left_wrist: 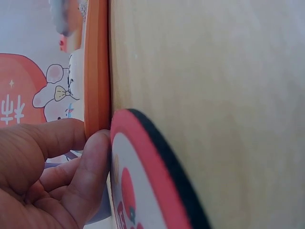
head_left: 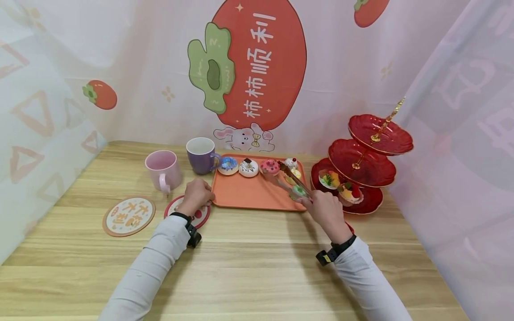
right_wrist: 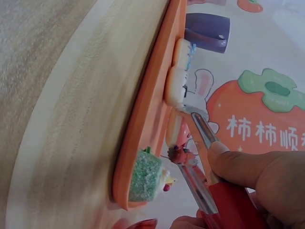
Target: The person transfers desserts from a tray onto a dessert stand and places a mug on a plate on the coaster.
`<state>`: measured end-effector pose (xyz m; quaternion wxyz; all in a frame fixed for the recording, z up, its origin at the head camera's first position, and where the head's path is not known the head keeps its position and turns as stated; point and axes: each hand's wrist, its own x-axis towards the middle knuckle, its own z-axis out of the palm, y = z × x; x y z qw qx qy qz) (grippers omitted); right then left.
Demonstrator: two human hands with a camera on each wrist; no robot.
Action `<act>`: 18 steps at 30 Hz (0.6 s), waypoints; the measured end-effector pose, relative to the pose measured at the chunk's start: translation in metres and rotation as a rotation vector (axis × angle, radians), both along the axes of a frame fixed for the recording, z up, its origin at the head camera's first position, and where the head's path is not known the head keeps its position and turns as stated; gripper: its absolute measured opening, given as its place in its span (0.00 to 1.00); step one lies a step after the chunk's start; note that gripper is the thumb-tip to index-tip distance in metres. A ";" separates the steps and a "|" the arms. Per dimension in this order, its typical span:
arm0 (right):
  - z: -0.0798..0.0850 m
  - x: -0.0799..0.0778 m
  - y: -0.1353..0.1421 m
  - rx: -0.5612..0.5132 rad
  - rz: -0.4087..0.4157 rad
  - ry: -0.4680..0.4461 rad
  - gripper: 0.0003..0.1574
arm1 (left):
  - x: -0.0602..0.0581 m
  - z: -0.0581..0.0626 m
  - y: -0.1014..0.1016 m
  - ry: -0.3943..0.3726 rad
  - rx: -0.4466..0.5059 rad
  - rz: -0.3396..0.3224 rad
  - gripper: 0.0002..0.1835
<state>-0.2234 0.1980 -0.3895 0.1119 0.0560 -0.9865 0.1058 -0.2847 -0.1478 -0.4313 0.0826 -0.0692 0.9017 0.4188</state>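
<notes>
My left hand (head_left: 197,196) pinches the near left corner of an orange tray (head_left: 257,196) between thumb and finger, just over a red-rimmed round coaster (left_wrist: 138,162). In my right hand (head_left: 326,211) is a pair of tongs (right_wrist: 202,131) with a red handle. The tong tips straddle a pink donut (head_left: 270,166) on the tray; whether they touch it I cannot tell. To its left sit a white donut (head_left: 249,168) and a blue-topped donut (head_left: 228,165). Small cakes, including a green one (right_wrist: 147,176), lie at the tray's right end.
A purple mug (head_left: 201,156) and a pink mug (head_left: 164,169) stand left of the tray. Another round coaster (head_left: 129,216) lies nearer left. At right rises a red three-tier stand (head_left: 361,162), with fruit tarts (head_left: 350,194) on its lowest tier. Printed cloth hangs behind.
</notes>
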 end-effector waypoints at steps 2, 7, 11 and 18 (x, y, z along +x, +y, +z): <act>0.002 0.003 0.002 0.000 0.021 0.034 0.22 | 0.000 0.000 0.000 -0.002 0.001 -0.001 0.02; 0.007 0.011 0.007 -0.007 0.041 0.060 0.25 | 0.001 0.001 0.000 -0.007 0.005 -0.007 0.02; 0.013 0.018 0.008 -0.014 0.042 0.046 0.27 | 0.001 0.001 0.000 -0.012 0.010 0.000 0.02; 0.027 0.034 0.012 -0.008 0.019 0.007 0.25 | 0.001 0.002 0.000 -0.009 0.023 -0.006 0.02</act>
